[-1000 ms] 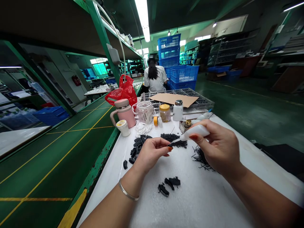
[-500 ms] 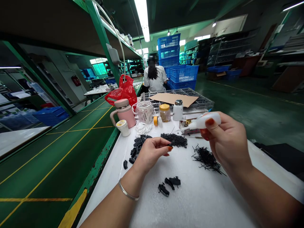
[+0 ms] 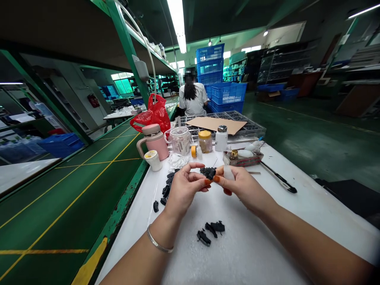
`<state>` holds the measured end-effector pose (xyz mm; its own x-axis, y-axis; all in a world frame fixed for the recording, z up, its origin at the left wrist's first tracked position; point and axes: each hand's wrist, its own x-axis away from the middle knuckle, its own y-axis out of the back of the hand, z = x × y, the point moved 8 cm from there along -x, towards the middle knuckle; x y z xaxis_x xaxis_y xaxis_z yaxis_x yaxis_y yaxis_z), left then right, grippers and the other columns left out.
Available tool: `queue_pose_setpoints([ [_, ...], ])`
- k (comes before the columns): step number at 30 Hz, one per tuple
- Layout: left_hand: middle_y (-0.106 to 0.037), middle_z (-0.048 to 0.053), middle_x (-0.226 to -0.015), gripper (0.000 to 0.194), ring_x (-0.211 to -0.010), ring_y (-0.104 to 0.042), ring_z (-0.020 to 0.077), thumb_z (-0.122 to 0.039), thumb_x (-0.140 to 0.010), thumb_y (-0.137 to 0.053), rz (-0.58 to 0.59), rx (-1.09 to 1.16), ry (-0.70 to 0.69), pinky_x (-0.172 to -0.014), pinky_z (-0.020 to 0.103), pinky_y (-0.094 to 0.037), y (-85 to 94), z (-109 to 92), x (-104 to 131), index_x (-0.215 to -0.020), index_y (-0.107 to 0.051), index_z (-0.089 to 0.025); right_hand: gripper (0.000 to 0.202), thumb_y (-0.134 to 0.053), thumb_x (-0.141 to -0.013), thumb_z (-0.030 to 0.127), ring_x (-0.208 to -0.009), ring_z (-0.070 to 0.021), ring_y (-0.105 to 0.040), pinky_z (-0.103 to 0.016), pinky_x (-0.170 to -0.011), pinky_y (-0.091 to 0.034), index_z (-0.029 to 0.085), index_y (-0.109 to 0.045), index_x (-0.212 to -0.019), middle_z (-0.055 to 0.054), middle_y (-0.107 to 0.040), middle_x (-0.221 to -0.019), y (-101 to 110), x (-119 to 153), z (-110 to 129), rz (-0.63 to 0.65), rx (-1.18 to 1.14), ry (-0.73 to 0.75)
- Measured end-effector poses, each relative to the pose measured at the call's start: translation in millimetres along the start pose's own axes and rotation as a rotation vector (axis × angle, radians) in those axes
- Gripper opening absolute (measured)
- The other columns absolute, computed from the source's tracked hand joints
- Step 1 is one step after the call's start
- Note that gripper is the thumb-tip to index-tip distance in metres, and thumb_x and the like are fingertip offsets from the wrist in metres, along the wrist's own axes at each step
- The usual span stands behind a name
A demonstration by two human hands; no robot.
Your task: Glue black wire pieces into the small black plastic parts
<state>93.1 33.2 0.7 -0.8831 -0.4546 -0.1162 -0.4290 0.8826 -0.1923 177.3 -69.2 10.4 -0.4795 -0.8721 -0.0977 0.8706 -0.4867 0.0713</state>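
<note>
Between the fingertips of my left hand (image 3: 188,184) is a small black plastic part (image 3: 211,174). My right hand (image 3: 239,184) is closed around a white squeeze bottle (image 3: 228,173), and its thumb and forefinger meet the black part from the right. The bottle's nozzle is hidden by the fingers. Behind my hands lies a heap of tiny black pieces (image 3: 204,170), mostly covered. Left of my left hand is a pile of curved black parts (image 3: 166,190). Nearer to me, several black parts with thin bits sticking out (image 3: 210,229) lie on the white tabletop (image 3: 237,253).
A pink mug (image 3: 157,144), a white tub (image 3: 153,160), a clear bucket (image 3: 180,143), a yellow-lidded jar (image 3: 205,141) and a white bottle (image 3: 221,139) line the back. Right of them sit a small box (image 3: 246,160) and a black-handled tool (image 3: 282,182). A green conveyor (image 3: 97,194) runs at left; a co-worker (image 3: 192,97) sits ahead.
My right hand has come down and left with the squeeze bottle and now touches the black part at my left fingertips. The pile of thin black sticks is now hidden behind it.
</note>
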Motion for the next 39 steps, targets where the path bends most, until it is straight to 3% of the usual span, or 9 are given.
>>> queue_pose_setpoints([
  [7,-0.063,0.005,-0.076,0.054,-0.065,-0.061,0.0136,-0.027,-0.071,-0.077,0.017,0.037,0.014,-0.058,0.018,-0.050,-1.3,4,0,-0.115,-0.049,-0.013,0.031,-0.070,-0.077,0.042,-0.057,-0.0100,-0.041,-0.022,-0.053,-0.034,0.013,-0.063,-0.081,0.001,-0.052,-0.066,1,0,7,-0.059,0.042,0.080],
  [12,-0.063,0.004,-0.077,0.051,-0.065,-0.060,0.0132,-0.020,-0.070,-0.075,-0.042,-0.019,-0.067,-0.063,0.022,-0.052,-0.2,-6,-1,-0.113,-0.051,-0.012,0.032,-0.066,-0.080,0.045,-0.058,-0.0097,-0.047,-0.019,-0.047,-0.030,0.013,-0.061,-0.080,-0.004,-0.060,-0.075,0,-1,-17,-0.013,-0.193,-0.141],
  [16,-0.066,0.006,-0.081,0.048,-0.070,-0.062,0.0151,-0.015,-0.073,-0.070,0.000,-0.089,-0.144,-0.068,0.024,-0.053,-6.5,-15,3,-0.117,-0.051,-0.012,0.041,-0.064,-0.080,0.052,-0.052,-0.0095,-0.047,-0.018,-0.042,-0.024,0.011,-0.063,-0.078,-0.007,-0.061,-0.067,-10,2,-30,0.085,-0.375,-0.310],
  [23,-0.067,0.010,-0.091,0.041,-0.080,-0.065,0.0193,-0.015,-0.077,-0.067,0.105,-0.127,-0.185,-0.074,0.027,-0.054,-15.9,-20,8,-0.116,-0.055,-0.013,0.022,-0.073,-0.071,0.028,-0.047,-0.0067,-0.044,-0.015,-0.040,-0.022,0.010,-0.061,-0.070,-0.004,-0.056,-0.062,-17,7,-32,0.153,-0.539,-0.405],
  [31,-0.064,0.009,-0.087,0.044,-0.077,-0.062,0.0161,-0.020,-0.070,-0.075,0.016,-0.062,-0.124,-0.066,0.023,-0.053,-6.8,-12,0,-0.110,-0.059,-0.011,0.019,-0.074,-0.069,0.025,-0.052,-0.0075,-0.044,-0.015,-0.044,-0.030,0.013,-0.060,-0.073,-0.001,-0.056,-0.062,-16,5,-25,0.096,-0.612,-0.314],
  [39,-0.064,0.009,-0.087,0.041,-0.077,-0.061,0.0154,-0.020,-0.071,-0.074,-0.023,-0.013,-0.100,-0.065,0.021,-0.052,4.1,-7,-4,-0.107,-0.059,-0.009,0.021,-0.071,-0.074,0.027,-0.047,-0.0075,-0.046,-0.017,-0.043,-0.028,0.012,-0.058,-0.068,-0.003,-0.058,-0.060,-13,4,-12,0.087,-0.531,-0.197],
])
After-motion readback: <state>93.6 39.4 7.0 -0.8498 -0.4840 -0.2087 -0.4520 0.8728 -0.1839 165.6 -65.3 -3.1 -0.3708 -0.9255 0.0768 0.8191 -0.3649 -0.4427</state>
